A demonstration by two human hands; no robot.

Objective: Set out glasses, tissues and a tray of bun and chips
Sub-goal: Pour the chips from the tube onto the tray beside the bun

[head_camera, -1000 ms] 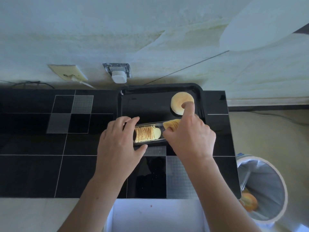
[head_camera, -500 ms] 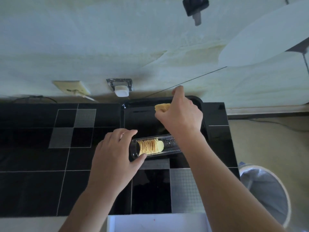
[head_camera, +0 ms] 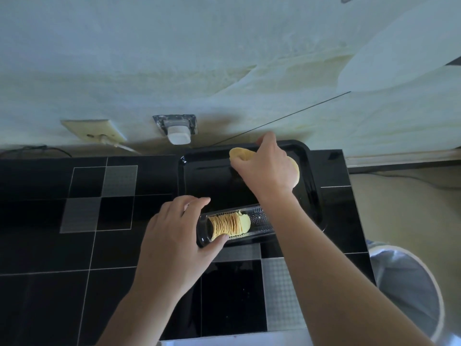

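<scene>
Head: right hand at tray rim.

The scene is dim and bluish, lit softly from about 2 o'clock. The glossy black countertop shows faint sheen, and the tray carries thin glare streaks. A soft shadow falls under the wall plug. Straight lines bow at the edges; focus is slightly soft overall.

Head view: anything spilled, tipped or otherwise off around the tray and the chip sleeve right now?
Nothing is spilled. The clear chip sleeve lies on its side, steadied by the left hand; its right end is empty. The right hand holds a small stack of chips over the black tray, partly hiding the bun.
</scene>
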